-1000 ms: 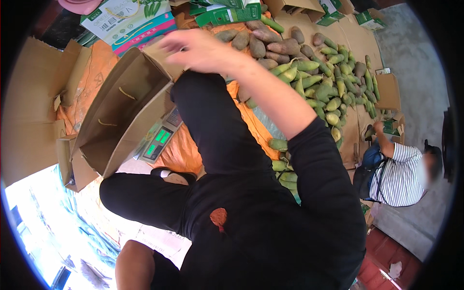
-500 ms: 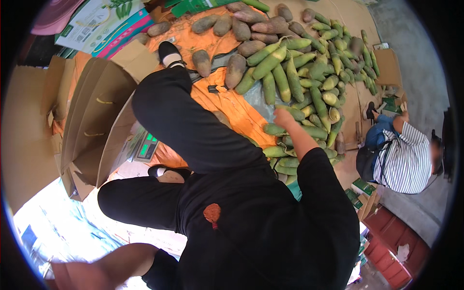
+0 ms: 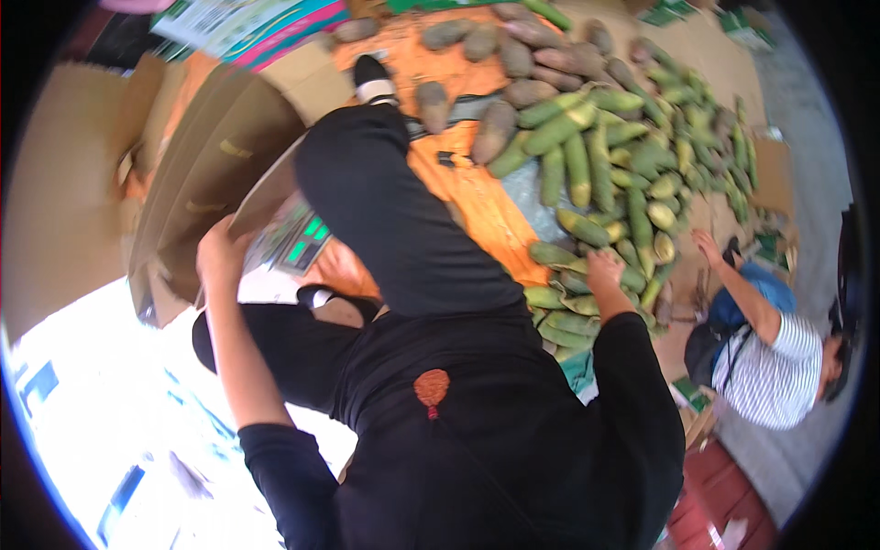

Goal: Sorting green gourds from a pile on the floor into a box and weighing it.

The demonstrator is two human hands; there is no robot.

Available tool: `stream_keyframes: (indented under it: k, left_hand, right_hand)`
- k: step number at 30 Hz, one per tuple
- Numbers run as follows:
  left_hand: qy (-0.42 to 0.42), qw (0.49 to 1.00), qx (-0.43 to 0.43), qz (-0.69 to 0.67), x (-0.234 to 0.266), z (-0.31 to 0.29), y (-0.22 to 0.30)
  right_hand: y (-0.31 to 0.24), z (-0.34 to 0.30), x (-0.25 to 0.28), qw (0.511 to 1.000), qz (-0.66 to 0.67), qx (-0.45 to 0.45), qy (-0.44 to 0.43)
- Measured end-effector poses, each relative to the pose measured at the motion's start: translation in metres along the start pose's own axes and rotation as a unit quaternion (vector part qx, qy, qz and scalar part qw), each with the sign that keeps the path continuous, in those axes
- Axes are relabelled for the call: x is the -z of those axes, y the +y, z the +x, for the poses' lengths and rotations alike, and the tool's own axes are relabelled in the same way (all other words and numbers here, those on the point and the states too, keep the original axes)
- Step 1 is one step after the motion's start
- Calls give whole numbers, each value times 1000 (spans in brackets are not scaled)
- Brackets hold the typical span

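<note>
On the right, a heap of long green radishes point(image 3: 639, 225) lies over orange and clear plastic sheeting. My right hand point(image 3: 605, 269) is at the heap's near side, its fingers curled round a green radish that it mostly covers. On the other side, my left hand point(image 3: 220, 258) grips the edge flap of an open cardboard box point(image 3: 213, 119); the fingers are slightly blurred. A scale with a lit green display point(image 3: 307, 240) stands between that box and my leg, partly hidden. Several purplish-brown radishes point(image 3: 496, 130) lie beyond my raised knee.
Printed cartons point(image 3: 247, 35) stand at the far left. A co-worker in a striped shirt point(image 3: 765, 371) crouches at the right, one arm reaching toward the heap. Behind them is grey floor point(image 3: 807, 174); a dark red container point(image 3: 720, 500) sits at the lower right. Orange sheeting point(image 3: 500, 225) spreads before me.
My left hand has come up from the lower left onto the box flap. My right hand has drawn slightly nearer over the radishes. The co-worker's arm now stretches out. The view has shifted.
</note>
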State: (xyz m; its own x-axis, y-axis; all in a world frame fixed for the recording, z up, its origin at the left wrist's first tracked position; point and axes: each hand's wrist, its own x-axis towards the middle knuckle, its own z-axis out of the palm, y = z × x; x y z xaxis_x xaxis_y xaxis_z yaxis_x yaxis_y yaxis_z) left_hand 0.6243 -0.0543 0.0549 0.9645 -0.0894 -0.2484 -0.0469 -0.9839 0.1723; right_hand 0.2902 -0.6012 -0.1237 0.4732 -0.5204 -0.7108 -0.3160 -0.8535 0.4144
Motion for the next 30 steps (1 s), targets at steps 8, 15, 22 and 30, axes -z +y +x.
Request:
stream_keyframes:
  k: [8,15,22,30]
  left_hand:
    - [40,994,80,66,4,-9,13]
    - [54,992,105,39,3,-13,8]
    - [49,997,68,-2,0,-15,2]
    - [71,996,55,4,-4,-16,0]
  right_hand:
    - [0,0,-6,997,-82,1,-4]
    - [2,0,35,997,62,-3,47]
    - [-30,20,122,827,514,124,192]
    - [-101,-76,355,622,552,402,383]
